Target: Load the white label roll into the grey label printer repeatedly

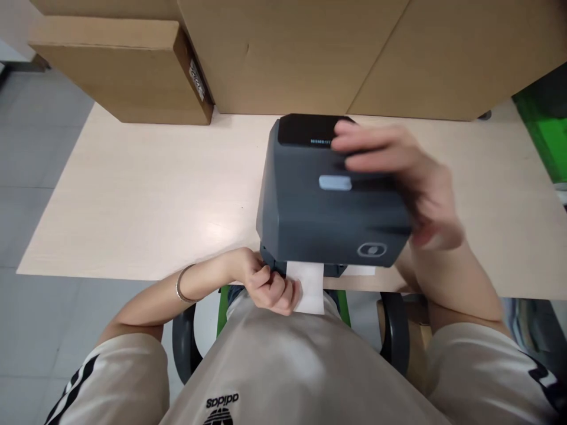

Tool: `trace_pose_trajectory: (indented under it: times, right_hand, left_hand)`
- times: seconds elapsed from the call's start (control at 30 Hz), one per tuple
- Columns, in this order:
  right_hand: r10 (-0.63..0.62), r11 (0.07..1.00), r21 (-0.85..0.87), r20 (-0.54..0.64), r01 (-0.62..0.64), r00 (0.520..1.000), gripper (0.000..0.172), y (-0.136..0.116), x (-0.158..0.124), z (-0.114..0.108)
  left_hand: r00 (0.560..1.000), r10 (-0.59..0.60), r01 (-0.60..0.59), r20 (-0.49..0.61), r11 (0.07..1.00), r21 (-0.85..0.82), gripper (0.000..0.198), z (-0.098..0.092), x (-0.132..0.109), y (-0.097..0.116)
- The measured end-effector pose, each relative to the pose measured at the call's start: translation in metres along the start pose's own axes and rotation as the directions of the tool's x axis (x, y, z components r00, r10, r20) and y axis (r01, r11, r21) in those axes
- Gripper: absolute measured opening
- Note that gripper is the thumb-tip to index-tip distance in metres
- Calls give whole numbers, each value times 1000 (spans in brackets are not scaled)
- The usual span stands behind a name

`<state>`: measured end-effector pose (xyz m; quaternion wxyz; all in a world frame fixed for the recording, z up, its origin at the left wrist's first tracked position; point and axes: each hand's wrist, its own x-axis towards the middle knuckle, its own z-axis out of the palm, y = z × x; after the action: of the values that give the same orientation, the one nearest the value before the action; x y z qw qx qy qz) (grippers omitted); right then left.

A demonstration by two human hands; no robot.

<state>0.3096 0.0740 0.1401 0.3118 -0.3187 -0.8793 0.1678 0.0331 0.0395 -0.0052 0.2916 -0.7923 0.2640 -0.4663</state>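
Left hand: my fingers pinch the white label hanging from the printer's near slot.
Right hand: spread open, resting on my label printer.
Tabletop: cardboard boxes far.

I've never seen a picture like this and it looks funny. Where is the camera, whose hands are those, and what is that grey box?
The camera sits on a person's head and looks down, so you see their own shirt and arms at the bottom. The grey box is a small printer on a pale wooden table. A white paper strip sticks out of its front. The left hand, with a bracelet on its wrist, pinches that strip. The right hand lies over the printer's top, fingers stretched out and blurry. Big cardboard boxes stand behind.
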Motion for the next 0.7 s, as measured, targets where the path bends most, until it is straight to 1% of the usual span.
trace_pose_trajectory:
  times: [0.03,0.07,0.1,0.13,0.17,0.2,0.23,0.27,0.3,0.33,0.4,0.43,0.47,0.53,0.57,0.6,0.7]
  right_hand:
    - [-72,997,33,9,71,997,79,-3,-5,3]
    - [-147,988,50,24,146,989,70,-3,-10,7]
    - [-215,976,36,46,214,975,66,-2,-15,13]
    - [-266,963,-15,79,268,961,66,0,-19,19]
    - [-301,949,-63,93,307,949,68,2,-24,26]
    - [-324,939,-93,88,332,942,69,3,-28,33]
    - [-342,929,-114,88,351,935,70,4,-32,39]
    - [-349,924,-134,91,359,933,70,5,-36,45]
    - [-348,920,-156,98,360,932,69,4,-39,49]
    - [-350,915,-175,100,363,931,68,4,-42,52]
    - [-360,905,-204,96,372,928,65,3,-45,55]
    - [-368,901,-211,90,378,926,64,3,-45,56]
    - [-376,898,-213,79,384,923,64,3,-45,56]
    - [-385,895,-216,68,390,920,64,3,-44,57]
    - [-384,895,-218,69,389,921,64,4,-44,57]
    - [-385,894,-219,71,391,920,65,4,-44,57]
    - [-395,886,-227,89,405,914,68,5,-46,57]
  left_hand:
    - [999,33,-32,27,999,-13,6,-1,-3,2]
    - [981,25,-19,191,999,-34,8,-2,-7,5]
    - [975,8,16,220,994,-110,15,-1,-10,7]
    - [946,-40,111,321,972,-206,21,0,-12,8]
    - [919,-101,230,382,922,-310,24,2,-14,8]
    - [900,-166,340,403,845,-412,23,5,-14,7]
    - [857,-243,461,454,755,-465,21,8,-14,5]
    - [817,-315,554,483,663,-503,18,11,-12,3]
    - [817,-366,576,446,572,-584,11,13,-10,0]
    - [812,-414,579,411,485,-655,9,15,-7,-3]
    - [769,-477,600,425,310,-737,13,17,-1,-7]
    - [740,-476,621,474,216,-753,14,16,1,-8]
    - [706,-448,656,549,120,-745,14,16,3,-8]
    - [636,-345,724,690,-40,-688,14,14,4,-6]
    - [607,-305,749,734,-89,-657,14,14,3,-5]
    - [587,-298,760,752,-117,-640,14,13,2,-4]
    - [552,-379,760,743,-136,-635,18,12,-3,-3]
